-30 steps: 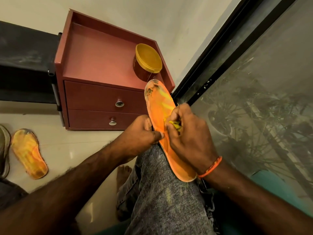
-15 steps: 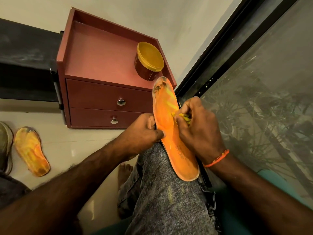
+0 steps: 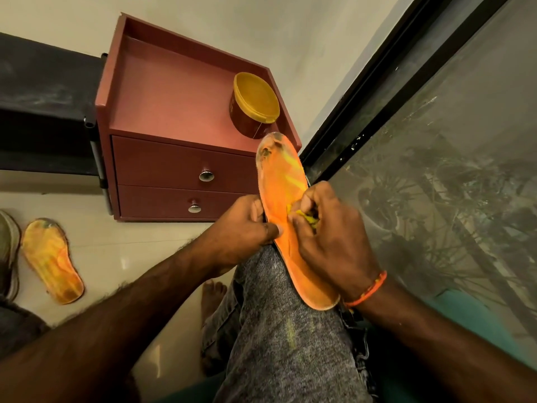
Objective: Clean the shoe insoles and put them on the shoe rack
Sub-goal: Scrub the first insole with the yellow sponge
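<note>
An orange insole (image 3: 280, 184) rests lengthwise on my knee, toe end up with dark smudges near the tip. My left hand (image 3: 241, 228) grips its left edge, thumb pressed on the top face. My right hand (image 3: 331, 237) bunches a small yellow cloth (image 3: 305, 218) and presses it against the middle of the insole. A second orange insole (image 3: 52, 260) with yellowish stains lies flat on the floor at the left. The dark shoe rack (image 3: 43, 106) stands at the left against the wall.
A reddish two-drawer cabinet (image 3: 174, 158) stands ahead, with a yellow-lidded tub (image 3: 255, 103) on its top right corner. A glass door in a black frame (image 3: 377, 91) runs along the right. A grey shoe (image 3: 7, 251) lies at the left edge.
My right hand with the cloth has slid up and then back down along the insole. The insole's tilt has shifted slightly; my left hand keeps its hold.
</note>
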